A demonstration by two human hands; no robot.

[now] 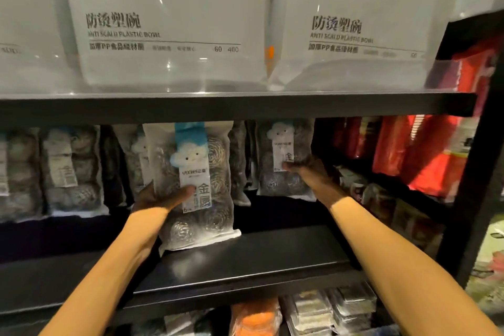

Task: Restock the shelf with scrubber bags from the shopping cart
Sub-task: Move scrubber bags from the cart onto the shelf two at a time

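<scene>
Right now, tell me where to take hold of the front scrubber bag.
Pinch the front scrubber bag at mid-height on its free right edge, coming from the front-right: it stands upright and flat, and the left hand grips its left edge.

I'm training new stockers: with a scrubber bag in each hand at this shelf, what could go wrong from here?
The clear bag of steel scrubbers with a blue cloud label, gripped by the left hand, is tilted near the front of the black shelf; let go there, it may topple off. The right hand pinches a second clear scrubber bag; pushing it back might knock over neighbouring upright bags.
</scene>
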